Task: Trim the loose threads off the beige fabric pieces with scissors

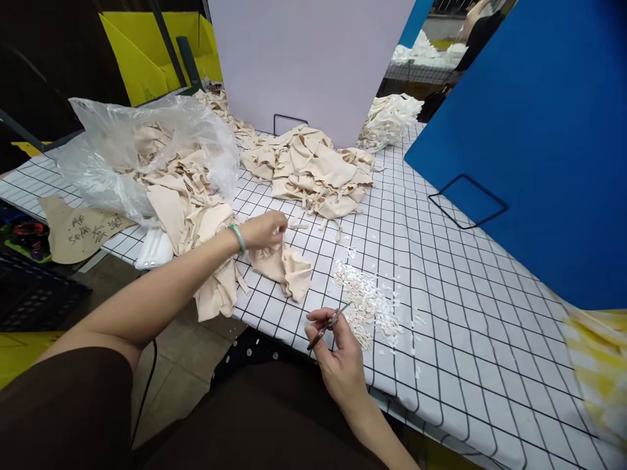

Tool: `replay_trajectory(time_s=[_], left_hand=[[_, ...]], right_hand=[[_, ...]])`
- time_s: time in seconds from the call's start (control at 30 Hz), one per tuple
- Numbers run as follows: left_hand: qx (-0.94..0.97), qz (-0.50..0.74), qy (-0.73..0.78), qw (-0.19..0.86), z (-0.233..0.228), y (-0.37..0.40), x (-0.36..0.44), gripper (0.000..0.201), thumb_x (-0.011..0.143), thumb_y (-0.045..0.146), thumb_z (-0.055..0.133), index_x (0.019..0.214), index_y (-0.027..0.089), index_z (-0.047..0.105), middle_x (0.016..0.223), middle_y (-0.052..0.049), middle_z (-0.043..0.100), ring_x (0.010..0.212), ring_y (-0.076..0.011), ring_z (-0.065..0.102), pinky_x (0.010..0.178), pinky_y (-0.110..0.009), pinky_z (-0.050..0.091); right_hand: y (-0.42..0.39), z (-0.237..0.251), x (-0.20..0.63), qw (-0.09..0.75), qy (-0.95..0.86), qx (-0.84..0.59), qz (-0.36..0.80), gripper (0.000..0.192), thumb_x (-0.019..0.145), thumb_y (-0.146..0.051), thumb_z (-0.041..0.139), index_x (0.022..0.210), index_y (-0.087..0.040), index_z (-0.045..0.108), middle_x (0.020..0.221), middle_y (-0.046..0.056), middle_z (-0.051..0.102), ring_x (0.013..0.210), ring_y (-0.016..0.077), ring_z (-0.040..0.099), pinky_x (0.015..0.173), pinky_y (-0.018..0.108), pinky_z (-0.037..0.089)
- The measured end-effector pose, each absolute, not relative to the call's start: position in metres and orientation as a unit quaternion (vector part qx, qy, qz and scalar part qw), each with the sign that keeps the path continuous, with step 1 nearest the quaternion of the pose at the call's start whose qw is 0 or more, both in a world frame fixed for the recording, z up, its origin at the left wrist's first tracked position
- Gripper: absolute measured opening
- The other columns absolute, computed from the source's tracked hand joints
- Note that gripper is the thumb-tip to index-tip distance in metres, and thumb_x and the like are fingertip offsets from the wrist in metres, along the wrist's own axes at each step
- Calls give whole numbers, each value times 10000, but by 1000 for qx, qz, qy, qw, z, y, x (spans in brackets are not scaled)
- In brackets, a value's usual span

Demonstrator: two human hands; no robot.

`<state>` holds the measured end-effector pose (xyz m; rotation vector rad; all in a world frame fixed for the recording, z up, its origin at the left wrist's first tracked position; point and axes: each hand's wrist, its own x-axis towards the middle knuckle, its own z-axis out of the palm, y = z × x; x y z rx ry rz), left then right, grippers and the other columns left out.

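A table (441, 261) covered in a white cloth with a black grid fills the middle of the room. A pale lilac board (313, 59) stands upright at the table's far edge, and a blue board (539, 130) stands along its right side. Beyond the table's far left corner sits a yellow bin (142, 59). Below its near edge, bare tan floor (171, 339) shows. The light is even and bright.

Bare forearms, pale green bangle (238, 237) on left wrist, dark brown clothing (63, 411)
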<state>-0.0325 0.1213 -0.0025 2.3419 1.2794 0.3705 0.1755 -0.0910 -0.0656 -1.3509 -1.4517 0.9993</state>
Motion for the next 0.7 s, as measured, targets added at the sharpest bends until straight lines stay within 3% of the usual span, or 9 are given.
replay_trajectory(time_s=[0.13, 0.23, 0.37, 0.4, 0.5, 0.57, 0.7], left_hand=[[783, 255, 523, 220, 62, 123, -53, 137, 917, 143, 395, 871, 135, 524, 790, 20, 481, 788, -104, 556, 778, -319, 446], [739, 324, 548, 221, 88, 91, -51, 100, 927, 192, 457, 831, 169, 474, 780, 26, 447, 734, -98, 522, 707, -297, 434], [703, 269, 528, 394, 53, 18, -17, 143, 881, 289, 562, 784, 185, 556, 649, 28, 516, 534, -84, 448, 510, -230, 379], [662, 244, 520, 481, 36, 2, -7, 139, 869, 298, 564, 796, 181, 568, 598, 40, 496, 502, -84, 427, 483, -220, 356], [503, 252, 515, 647, -7, -33, 16, 112, 833, 282, 564, 819, 173, 544, 628, 19, 578, 533, -99, 506, 511, -219, 404], [444, 288, 510, 678, -21, -43, 21, 84, 793, 233, 575, 811, 173, 519, 682, 8, 608, 557, -92, 515, 528, -207, 406], [453, 313, 503, 666, -7, -50, 11, 96, 744, 179, 605, 808, 171, 534, 605, 66, 450, 513, -65, 378, 481, -178, 302]], right_hand=[[-92, -66, 183, 450, -573, -548, 411, 198, 952, -397, 591, 1033, -217, 601, 948, 54, 648, 850, 191, 597, 761, 331, 512], [-89, -63, 184, 465, -557, -538, 430, 210, 950, -408, 595, 1035, -216, 604, 979, 61, 652, 880, 193, 598, 786, 335, 515], [-82, -56, 184, 471, -533, -513, 481, 301, 937, -464, 602, 1117, -225, 578, 940, 46, 621, 840, 182, 589, 683, 292, 507], [-80, -54, 185, 463, -528, -506, 500, 338, 932, -490, 600, 1143, -228, 567, 920, 40, 611, 819, 180, 589, 632, 274, 494], [-78, -53, 190, 444, -536, -480, 533, 395, 944, -567, 539, 1142, -227, 567, 964, 53, 632, 835, 188, 617, 613, 271, 497], [-77, -56, 190, 457, -542, -468, 527, 412, 960, -595, 489, 1103, -220, 578, 1050, 75, 657, 901, 202, 637, 729, 319, 532], [-71, -64, 175, 506, -446, -469, 570, 404, 942, -603, 523, 1011, -210, 587, 1045, 71, 674, 871, 194, 651, 825, 370, 545]])
